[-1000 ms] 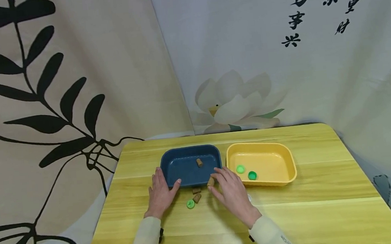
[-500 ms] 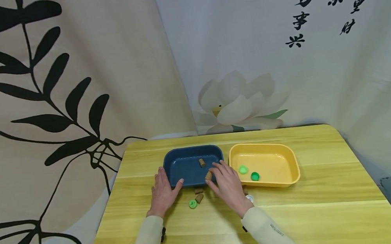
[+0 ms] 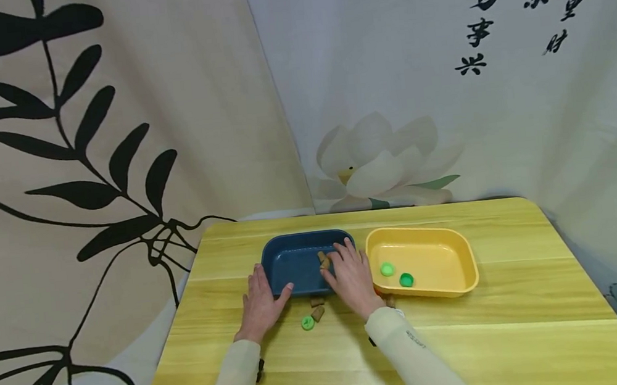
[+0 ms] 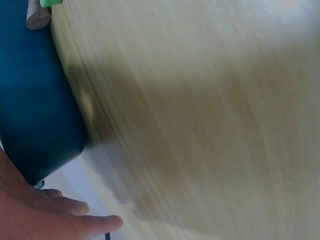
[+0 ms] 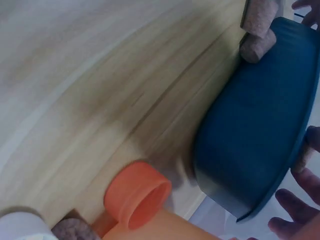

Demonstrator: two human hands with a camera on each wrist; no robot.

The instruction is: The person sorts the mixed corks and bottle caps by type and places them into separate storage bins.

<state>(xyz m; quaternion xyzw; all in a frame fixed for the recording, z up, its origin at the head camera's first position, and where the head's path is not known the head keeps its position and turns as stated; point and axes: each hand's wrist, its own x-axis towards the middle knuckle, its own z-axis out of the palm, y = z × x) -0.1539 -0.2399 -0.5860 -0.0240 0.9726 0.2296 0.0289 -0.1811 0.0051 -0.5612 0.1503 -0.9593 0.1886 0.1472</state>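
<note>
My right hand point(image 3: 353, 280) reaches over the right part of a dark blue tray point(image 3: 294, 274). Between its thumb and fingers it pinches a cork point(image 3: 325, 264), also seen at the tray's rim in the right wrist view. A second cork point(image 3: 321, 255) lies inside the tray just behind it. My left hand point(image 3: 260, 309) rests against the tray's left front corner, fingers straight along the side and thumb spread toward the front. Before the tray lie two more corks point(image 3: 318, 314) and a green bottle cap point(image 3: 307, 323).
To the right stands a yellow tray point(image 3: 446, 235) with a light green cap point(image 3: 387, 269) and a dark green cap point(image 3: 406, 280) inside. By its front left corner are an orange cap point(image 5: 137, 192), a cork point(image 5: 75, 230) and a white cap point(image 5: 25, 227), partly behind my right arm in the head view.
My right hand has carried the cork from the blue tray's front right edge inward and back, beside the cork inside. The left hand stays at its corner; the head view has shifted slightly.
</note>
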